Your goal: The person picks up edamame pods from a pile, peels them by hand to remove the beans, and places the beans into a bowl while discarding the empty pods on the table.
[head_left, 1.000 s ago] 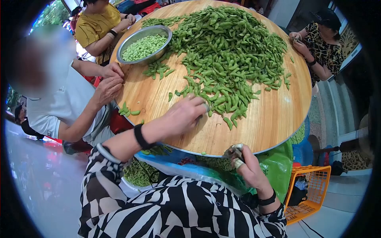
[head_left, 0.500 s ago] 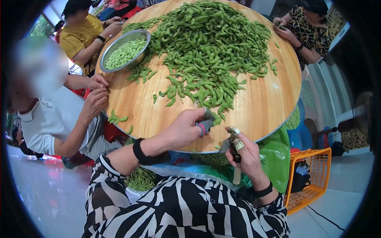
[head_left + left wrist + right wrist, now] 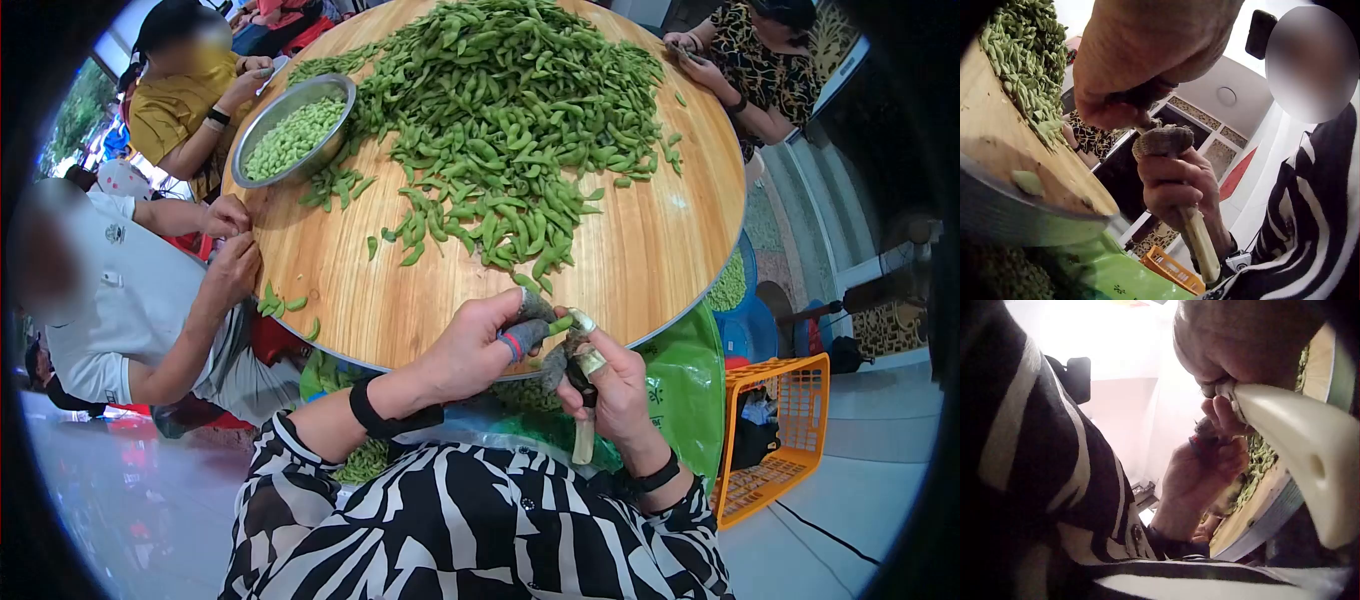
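Round wooden tabletop [image 3: 640,270] carries a heap of pods, and just off its near rim the left hand [image 3: 470,345] pinches one pod [image 3: 558,325], pointing right toward the right hand [image 3: 610,385] gripping a pale-handled tool [image 3: 583,435].

Round wooden tabletop [image 3: 640,250], light grain, rimmed with a metal band along the near edge. Heaped across the far and middle part, a large pile of green pods [image 3: 510,110], thinning toward the near side into scattered single pods. At the far left, just beside the pile, a metal bowl [image 3: 262,125] filled with shelled green beans [image 3: 292,135]. Close to the left edge, well apart from the heap, a small cluster of pods [image 3: 285,303]. Bare wood on the near and right parts. In the left wrist view, a lone green bit [image 3: 1027,181] near the rim.
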{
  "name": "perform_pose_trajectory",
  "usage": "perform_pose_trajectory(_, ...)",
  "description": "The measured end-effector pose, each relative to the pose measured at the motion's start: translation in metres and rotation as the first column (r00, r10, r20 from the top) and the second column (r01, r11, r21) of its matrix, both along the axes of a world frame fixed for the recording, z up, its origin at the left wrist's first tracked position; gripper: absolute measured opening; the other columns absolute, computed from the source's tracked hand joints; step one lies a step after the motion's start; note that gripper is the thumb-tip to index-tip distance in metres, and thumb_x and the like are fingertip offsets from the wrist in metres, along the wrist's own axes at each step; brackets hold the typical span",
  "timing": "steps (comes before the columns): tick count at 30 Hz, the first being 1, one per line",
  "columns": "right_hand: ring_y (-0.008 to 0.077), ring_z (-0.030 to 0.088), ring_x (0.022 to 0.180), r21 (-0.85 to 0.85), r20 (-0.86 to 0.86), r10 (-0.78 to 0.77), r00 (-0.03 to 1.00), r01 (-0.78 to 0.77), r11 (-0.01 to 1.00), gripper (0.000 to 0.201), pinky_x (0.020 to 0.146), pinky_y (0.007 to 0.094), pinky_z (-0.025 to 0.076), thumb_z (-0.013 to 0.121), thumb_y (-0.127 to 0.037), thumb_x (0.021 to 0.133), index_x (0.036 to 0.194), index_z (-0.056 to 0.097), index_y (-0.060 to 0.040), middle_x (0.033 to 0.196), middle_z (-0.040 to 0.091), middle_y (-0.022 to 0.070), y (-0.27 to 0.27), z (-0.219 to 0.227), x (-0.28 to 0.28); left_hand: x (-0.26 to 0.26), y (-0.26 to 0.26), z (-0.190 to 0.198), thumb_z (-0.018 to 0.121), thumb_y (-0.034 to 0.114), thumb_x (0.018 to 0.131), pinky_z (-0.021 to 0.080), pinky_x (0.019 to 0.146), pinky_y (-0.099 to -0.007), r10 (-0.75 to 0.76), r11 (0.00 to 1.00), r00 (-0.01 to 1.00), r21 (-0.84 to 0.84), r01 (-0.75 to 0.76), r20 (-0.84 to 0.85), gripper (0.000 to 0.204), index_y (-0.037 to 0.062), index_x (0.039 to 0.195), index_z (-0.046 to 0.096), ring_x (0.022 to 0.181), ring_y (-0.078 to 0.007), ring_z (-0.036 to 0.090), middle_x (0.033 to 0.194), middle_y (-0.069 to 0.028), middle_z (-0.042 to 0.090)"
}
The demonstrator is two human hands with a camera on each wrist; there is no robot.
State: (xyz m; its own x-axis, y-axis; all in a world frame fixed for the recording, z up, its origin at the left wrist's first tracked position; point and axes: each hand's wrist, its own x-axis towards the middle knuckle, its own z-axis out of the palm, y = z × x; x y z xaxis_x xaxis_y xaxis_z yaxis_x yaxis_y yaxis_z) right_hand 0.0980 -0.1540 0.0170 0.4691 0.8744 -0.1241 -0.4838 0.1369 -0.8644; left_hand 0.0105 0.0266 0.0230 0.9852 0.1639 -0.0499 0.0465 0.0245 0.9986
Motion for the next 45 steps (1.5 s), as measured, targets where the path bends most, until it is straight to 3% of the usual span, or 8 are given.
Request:
perform_pose_trajectory(7, 0.0063, 0.041, 0.05, -0.062, 0.088, -0.07, 0.994, 0.076, 0.995, 0.039, 0.042, 0.0181, 0.032, 0.042, -0.014, 0.099, 0.135, 0.044, 0.0008, 0.068, 0.049, 0.0022, 0.004, -0.001, -0.001, 0.002, 0.003, -0.011, 0.058, 0.01, 0.093, 0.046, 0.066, -0.0223, 0.004, 0.994, 1.0, -0.107, -0.001, 0.03, 0.023, 0.0018, 0.114, 0.061, 0.073, -0.0068, 0.055, 0.083, -0.0015, 0.06)
perform_pose_trajectory(10, 0.0068, 0.042, 0.05, -0.063, 0.002, -0.046, 0.999, 0.046, 0.997, 0.038, 0.042, 0.0188, 0.033, 0.043, -0.013, 0.099, 0.134, 0.046, 0.0009, 0.069, 0.049, 0.0021, 0.003, -0.001, 0.002, 0.003, 0.01, -0.015, 0.058, 0.013, 0.093, 0.043, 0.06, -0.0218, -0.09, 0.874, 0.991, -0.484, 0.032, -0.097, 0.026, 0.0031, 0.116, 0.06, 0.068, -0.0077, 0.054, 0.079, -0.0029, 0.06)
perform_pose_trajectory(12, 0.0075, 0.042, 0.05, 0.0, -0.084, 0.011, 0.996, -0.011, 1.0, 0.038, 0.041, 0.0197, 0.033, 0.044, -0.012, 0.098, 0.134, 0.046, 0.0004, 0.07, 0.05, 0.0029, 0.002, 0.001, 0.002, 0.005, 0.015, -0.027, 0.058, 0.017, 0.092, 0.041, 0.056, -0.0214, -0.316, 0.454, 0.948, -0.871, 0.189, 0.041, 0.029, 0.0042, 0.119, 0.06, 0.064, -0.0096, 0.054, 0.077, -0.0047, 0.061)
perform_pose_trajectory(16, 0.0088, 0.043, 0.05, -0.073, -0.239, -0.042, 0.97, 0.025, 0.997, 0.039, 0.04, 0.0203, 0.034, 0.044, -0.013, 0.098, 0.135, 0.044, 0.0, 0.07, 0.051, 0.0047, 0.004, 0.003, 0.003, 0.005, 0.013, -0.025, 0.058, 0.012, 0.092, 0.043, 0.056, -0.0249, -0.267, 0.501, 0.963, -0.858, 0.112, -0.03, 0.028, 0.0044, 0.119, 0.059, 0.064, -0.0107, 0.056, 0.079, -0.0052, 0.062)
perform_pose_trajectory(19, 0.0097, 0.043, 0.049, 0.014, -0.342, 0.015, 0.939, -0.011, 1.0, 0.04, 0.04, 0.0208, 0.035, 0.044, -0.014, 0.098, 0.135, 0.043, -0.0005, 0.071, 0.052, 0.007, 0.002, -0.006, 0.006, 0.006, 0.008, -0.018, 0.062, 0.006, 0.088, 0.044, 0.054, -0.0303, -0.042, 0.997, 0.985, -0.06, 0.052, 0.167, 0.025, 0.0016, 0.113, 0.061, 0.062, -0.0125, 0.057, 0.081, -0.0085, 0.063)
perform_pose_trajectory(25, 0.0111, 0.044, 0.047, 0.085, -0.453, 0.11, 0.885, -0.08, 0.993, 0.041, 0.038, 0.0208, 0.035, 0.046, -0.015, 0.097, 0.135, 0.043, -0.0009, 0.072, 0.053, 0.0098, 0.005, -0.007, 0.006, -0.007, 0.007, 0.012, 0.065, 0.001, 0.08, 0.048, 0.058, -0.0334, -0.245, 0.424, 0.916, 0.885, -0.193, 0.317, 0.021, -0.0004, 0.101, 0.062, 0.067, -0.0289, 0.062, 0.083, -0.0148, 0.062)
perform_pose_trajectory(33, 0.0111, 0.046, 0.046, 0.02, -0.289, 0.004, 0.957, 0.002, 1.0, 0.035, 0.037, 0.0208, 0.034, 0.047, -0.015, 0.097, 0.127, 0.051, 0.0025, 0.077, 0.059, 0.0131, 0.003, -0.002, 0.001, 0.001, 0.004, -0.001, 0.064, 0.008, 0.084, 0.044, 0.05, -0.0278, 0.036, 0.952, 0.969, 0.288, -0.108, 0.243, 0.007, 0.0014, 0.087, 0.063, 0.055, -0.0158, 0.056, 0.061, -0.0078, 0.054)
perform_pose_trajectory(45, 0.0039, 0.051, 0.075, -0.139, 0.373, -0.152, 0.915, 0.218, 0.966, 0.022, 0.066, 0.0203, 0.044, 0.07, -0.006, 0.081, 0.098, 0.057, -0.0002, 0.084, 0.06, -0.0009, 0.012, 0.008, 0.009, 0.002, -0.002, 0.009, 0.063, 0.016, 0.089, 0.027, 0.04, -0.0182, -0.072, 0.872, 0.946, -0.481, -0.095, -0.318, 0.014, 0.0063, 0.079, 0.065, 0.044, -0.0034, 0.042, 0.058, 0.0026, 0.052)
